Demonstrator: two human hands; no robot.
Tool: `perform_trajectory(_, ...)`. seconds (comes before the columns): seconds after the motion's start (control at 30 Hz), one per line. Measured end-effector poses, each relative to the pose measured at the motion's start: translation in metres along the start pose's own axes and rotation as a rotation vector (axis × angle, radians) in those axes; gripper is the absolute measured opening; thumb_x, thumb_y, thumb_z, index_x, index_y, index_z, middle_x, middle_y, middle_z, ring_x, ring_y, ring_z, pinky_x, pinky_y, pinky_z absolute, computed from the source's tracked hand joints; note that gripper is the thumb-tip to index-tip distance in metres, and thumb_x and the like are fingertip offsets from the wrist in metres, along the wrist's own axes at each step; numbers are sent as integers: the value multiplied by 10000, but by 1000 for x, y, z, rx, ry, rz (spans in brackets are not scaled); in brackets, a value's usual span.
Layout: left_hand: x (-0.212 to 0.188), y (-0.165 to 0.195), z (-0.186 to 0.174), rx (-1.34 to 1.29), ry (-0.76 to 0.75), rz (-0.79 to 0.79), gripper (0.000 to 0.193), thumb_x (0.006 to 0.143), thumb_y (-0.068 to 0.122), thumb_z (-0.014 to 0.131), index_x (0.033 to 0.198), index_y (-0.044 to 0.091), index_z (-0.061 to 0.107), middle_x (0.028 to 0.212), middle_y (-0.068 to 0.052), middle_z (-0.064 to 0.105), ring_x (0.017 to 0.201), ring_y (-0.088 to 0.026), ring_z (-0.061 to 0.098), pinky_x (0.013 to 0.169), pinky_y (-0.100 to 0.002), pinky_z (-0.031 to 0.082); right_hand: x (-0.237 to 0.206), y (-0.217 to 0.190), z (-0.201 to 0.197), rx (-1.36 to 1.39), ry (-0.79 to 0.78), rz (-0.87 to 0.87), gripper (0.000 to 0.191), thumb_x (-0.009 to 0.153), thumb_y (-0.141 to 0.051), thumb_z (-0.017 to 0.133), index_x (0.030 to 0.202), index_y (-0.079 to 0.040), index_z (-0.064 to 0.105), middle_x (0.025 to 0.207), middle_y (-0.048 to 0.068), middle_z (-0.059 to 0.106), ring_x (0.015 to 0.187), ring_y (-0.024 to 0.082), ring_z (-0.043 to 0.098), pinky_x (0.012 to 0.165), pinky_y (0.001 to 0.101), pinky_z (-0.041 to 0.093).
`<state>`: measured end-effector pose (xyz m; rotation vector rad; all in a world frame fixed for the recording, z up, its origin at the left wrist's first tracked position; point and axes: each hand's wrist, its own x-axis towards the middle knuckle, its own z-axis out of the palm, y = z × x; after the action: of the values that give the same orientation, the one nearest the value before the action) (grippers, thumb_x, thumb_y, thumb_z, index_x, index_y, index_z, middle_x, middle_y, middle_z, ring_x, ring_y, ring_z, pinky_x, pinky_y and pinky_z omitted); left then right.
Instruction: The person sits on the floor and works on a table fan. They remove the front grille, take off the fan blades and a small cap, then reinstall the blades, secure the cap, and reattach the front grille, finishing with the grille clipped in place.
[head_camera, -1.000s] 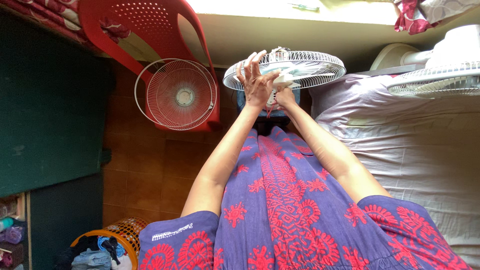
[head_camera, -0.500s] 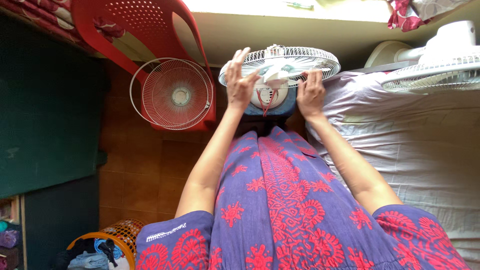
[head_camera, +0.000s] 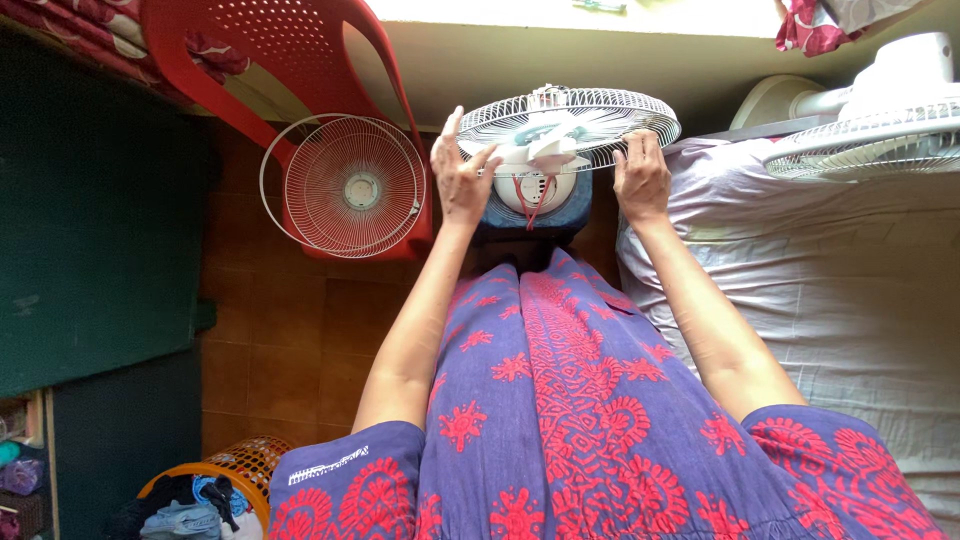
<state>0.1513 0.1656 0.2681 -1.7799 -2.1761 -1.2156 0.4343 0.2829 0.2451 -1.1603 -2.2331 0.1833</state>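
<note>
Looks down past a purple dress with red print (head_camera: 560, 400) onto a white fan (head_camera: 535, 185) propped face-up on a blue stand (head_camera: 575, 215), just beyond the knees and between a red plastic chair (head_camera: 290, 50) and a bed (head_camera: 820, 300) under a pale grey sheet.

Grips the right rim of the fan's wire guard (head_camera: 600, 112) with the right hand (head_camera: 641, 180), fingers curled over the wire. Lays the left hand (head_camera: 462, 180) against the guard's left rim, released and flat, fingers spread and index pointing up. Impossible to tell whether any fingertip hooks a wire. Leaves the pale blades bare on top, inside the guard's ring.

Shows a second, loose guard (head_camera: 345, 185), round and white, leaning upright against the red chair, on the brown tiled floor (head_camera: 290, 330) and well apart from both hands. Catches another white fan (head_camera: 880, 130) lying on the bed at the right, and an orange basket (head_camera: 235, 465) of clothes at the lower left.

Appears, as a judgement, to be a moment of steadying and squaring the open fan head from both sides. Calls, for any further handling, for a firmer hold on the left to match the right, and for keeping fingers off the uncovered blades.
</note>
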Motion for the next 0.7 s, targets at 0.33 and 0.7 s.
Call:
perform_trajectory(0.33, 35, 52, 39, 77, 45, 170, 114, 842, 297, 857, 948, 303, 816, 1639, 2, 361, 1546, -232, 288, 1292, -516, 177, -6, -30, 98, 1081, -689, 957, 403, 1029, -457, 534, 1177, -91, 620, 980, 19, 665, 800, 144, 668, 608, 319, 581)
perform_trajectory(0.7, 28, 52, 48, 61, 39, 108, 51, 817, 293, 845, 847, 275, 808, 1537, 1, 449, 1467, -243, 359, 1242, -519, 206, -5, -43, 100, 1087, -496, 861, 460, 1010, -382, 664, 987, 76, 704, 827, 130, 740, 671, 190, 743, 641, 313, 648)
